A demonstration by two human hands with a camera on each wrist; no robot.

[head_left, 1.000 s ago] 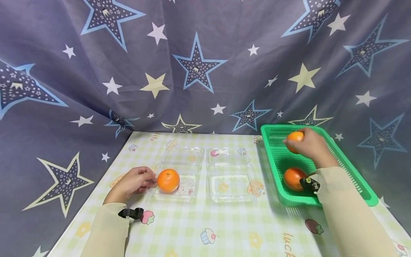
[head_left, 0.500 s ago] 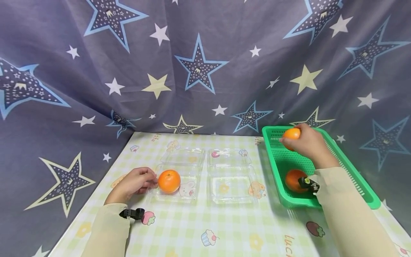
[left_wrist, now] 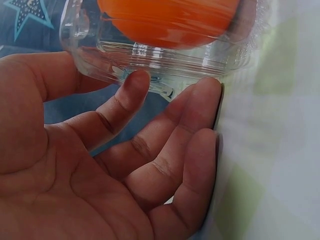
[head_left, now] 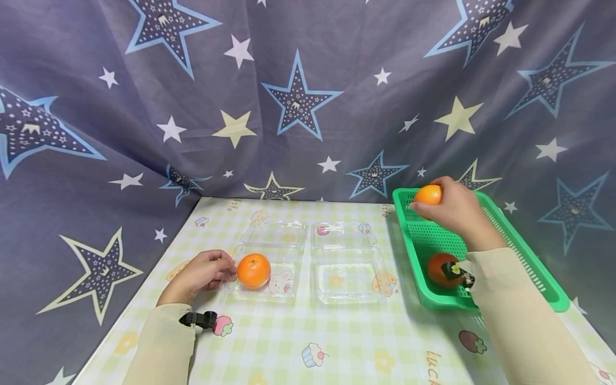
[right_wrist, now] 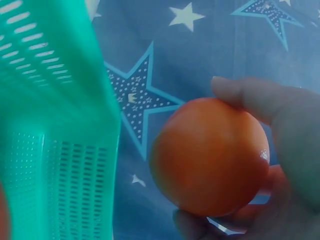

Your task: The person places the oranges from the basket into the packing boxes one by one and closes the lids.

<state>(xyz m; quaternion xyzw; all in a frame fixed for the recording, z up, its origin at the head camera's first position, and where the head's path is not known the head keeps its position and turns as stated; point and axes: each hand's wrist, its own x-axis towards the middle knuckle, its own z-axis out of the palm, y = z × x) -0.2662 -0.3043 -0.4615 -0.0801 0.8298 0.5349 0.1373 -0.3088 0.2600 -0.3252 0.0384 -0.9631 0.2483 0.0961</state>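
Grasping an orange (head_left: 427, 198) w/ bent fingers & thumb of R hand (head_left: 457, 214), held up at far end of green basket (head_left: 407, 243), apart from its wall in R-wrist view; touching side of L clear container (head_left: 287, 258) w/ bent fingers of L hand (head_left: 206, 271), can't tell if actually pinching its edge. Seeing 2nd orange (head_left: 253, 271) in that container's near half, 3rd orange (head_left: 437, 269) in basket's near end (partly hidden by black wrist cam (head_left: 453, 270)). Noting R clear container (head_left: 353, 278) just beside the L one, both resting on checked tablecloth (head_left: 269, 342), w/ starry curtain (head_left: 284, 32) behind
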